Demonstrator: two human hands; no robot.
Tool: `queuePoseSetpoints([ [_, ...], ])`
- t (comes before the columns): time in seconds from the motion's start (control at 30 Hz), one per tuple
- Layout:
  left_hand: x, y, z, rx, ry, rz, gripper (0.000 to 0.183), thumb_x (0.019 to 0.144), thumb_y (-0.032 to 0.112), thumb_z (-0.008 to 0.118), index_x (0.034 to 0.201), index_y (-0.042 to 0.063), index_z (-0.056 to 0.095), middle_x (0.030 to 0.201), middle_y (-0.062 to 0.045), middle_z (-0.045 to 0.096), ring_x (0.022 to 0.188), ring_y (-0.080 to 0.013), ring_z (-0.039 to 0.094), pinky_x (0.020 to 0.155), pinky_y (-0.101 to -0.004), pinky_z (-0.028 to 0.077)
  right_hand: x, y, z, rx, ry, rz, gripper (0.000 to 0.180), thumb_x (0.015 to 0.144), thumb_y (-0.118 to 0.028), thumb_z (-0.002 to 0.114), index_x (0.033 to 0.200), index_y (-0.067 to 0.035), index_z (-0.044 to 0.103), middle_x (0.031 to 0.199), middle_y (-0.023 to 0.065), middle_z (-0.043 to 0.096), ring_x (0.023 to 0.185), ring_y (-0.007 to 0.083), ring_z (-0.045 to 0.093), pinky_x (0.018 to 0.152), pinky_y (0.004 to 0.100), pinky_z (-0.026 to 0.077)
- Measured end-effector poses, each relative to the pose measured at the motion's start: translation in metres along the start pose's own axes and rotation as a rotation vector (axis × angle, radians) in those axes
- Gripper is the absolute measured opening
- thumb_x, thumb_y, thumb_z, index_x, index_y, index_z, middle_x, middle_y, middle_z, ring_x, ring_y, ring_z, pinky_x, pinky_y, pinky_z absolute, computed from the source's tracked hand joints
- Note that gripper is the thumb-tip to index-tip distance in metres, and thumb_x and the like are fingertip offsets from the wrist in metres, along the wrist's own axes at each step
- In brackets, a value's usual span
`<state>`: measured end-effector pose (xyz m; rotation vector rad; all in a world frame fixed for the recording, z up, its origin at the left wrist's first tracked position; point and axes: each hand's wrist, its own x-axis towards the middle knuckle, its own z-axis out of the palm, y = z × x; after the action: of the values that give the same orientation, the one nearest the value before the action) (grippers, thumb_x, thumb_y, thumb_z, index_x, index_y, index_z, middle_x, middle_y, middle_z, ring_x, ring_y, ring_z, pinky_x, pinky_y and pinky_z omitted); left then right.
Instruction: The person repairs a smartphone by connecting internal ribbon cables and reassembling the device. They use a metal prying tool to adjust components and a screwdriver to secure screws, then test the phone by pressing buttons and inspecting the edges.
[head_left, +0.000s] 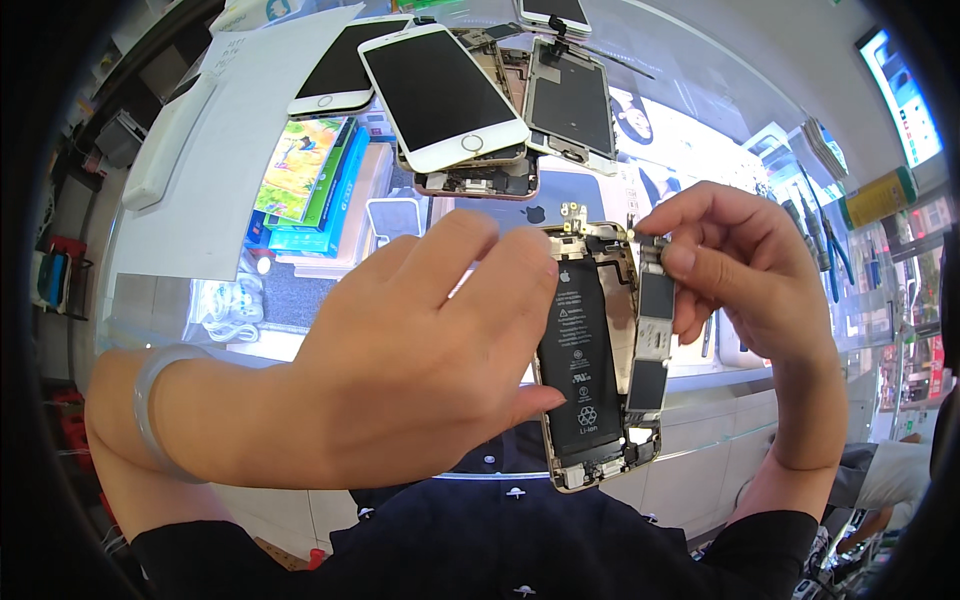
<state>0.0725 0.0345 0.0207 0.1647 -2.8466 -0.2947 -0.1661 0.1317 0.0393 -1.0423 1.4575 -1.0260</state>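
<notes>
An opened iPhone housing (550, 450) with its black battery (581, 360) in place is held upright, tilted a little, over the counter's near edge. My left hand (420, 360) grips its left side, fingers at the top left edge and thumb by the battery. With thumb and fingertips my right hand (742, 270) pinches the upper end of the long logic board (654, 337), which stands partly out along the housing's right side. A small metal bracket with flex cable (576, 217) sticks up above the top edge.
Beyond lie a white-framed phone (446, 97), a detached screen assembly (570, 97) and more opened phones. Boxes (311, 187) and a large white sheet (225, 150) are at the left, with bagged white cables (229, 307). Pliers (834, 255) and screwdrivers stand at the right.
</notes>
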Motion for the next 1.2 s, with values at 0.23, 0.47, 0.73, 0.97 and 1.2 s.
queuePoseSetpoints([
  [0.23,-0.001,-0.002,0.003,0.096,0.037,0.097,0.067,0.057,0.031,0.080,0.104,-0.013,0.065,0.118,-0.021,0.055,0.101,-0.0345,0.054,0.079,-0.0391,0.052,-0.004,-0.004,0.013,-0.058,-0.033,0.093,0.013,0.092,0.000,0.063,0.104,0.004,0.058,0.075,0.0058,0.066,0.058,0.0113,0.067,0.051,0.0200,0.055],
  [0.47,-0.002,-0.001,0.002,0.086,0.038,0.109,0.066,0.056,0.030,0.079,0.101,-0.015,0.065,0.109,-0.021,0.056,0.091,-0.0329,0.056,0.070,-0.0367,0.052,-0.003,0.000,0.015,-0.054,-0.008,0.026,0.018,0.093,-0.004,0.064,0.108,0.003,0.058,0.075,0.0033,0.065,0.058,0.0074,0.064,0.053,0.0179,0.052],
  [0.73,-0.003,0.000,0.000,0.090,-0.010,0.051,0.065,0.059,0.031,0.080,0.103,-0.014,0.065,0.106,-0.021,0.057,0.084,-0.0302,0.057,0.067,-0.0350,0.051,0.004,0.004,0.011,-0.176,-0.016,-0.083,0.018,0.094,-0.002,0.062,0.109,0.006,0.067,0.077,0.0035,0.066,0.061,0.0055,0.061,0.054,0.0182,0.051],
  [0.97,0.000,-0.003,0.008,0.053,0.098,0.131,0.063,0.063,0.030,0.079,0.102,-0.018,0.063,0.113,-0.026,0.060,0.091,-0.0340,0.060,0.073,-0.0371,0.054,-0.003,0.012,0.027,-0.484,0.090,-0.307,0.016,0.091,0.001,0.065,0.105,0.000,0.073,0.077,0.0019,0.066,0.061,0.0036,0.058,0.053,0.0188,0.047],
  [1.2,-0.002,-0.006,0.010,0.040,0.120,0.143,0.065,0.065,0.030,0.079,0.103,-0.019,0.062,0.112,-0.028,0.061,0.095,-0.0369,0.062,0.079,-0.0391,0.055,-0.006,0.010,0.024,-0.849,0.117,-0.559,0.031,0.077,-0.010,0.081,0.107,-0.003,0.072,0.083,0.0080,0.067,0.063,0.0132,0.061,0.058,0.0241,0.049],
])
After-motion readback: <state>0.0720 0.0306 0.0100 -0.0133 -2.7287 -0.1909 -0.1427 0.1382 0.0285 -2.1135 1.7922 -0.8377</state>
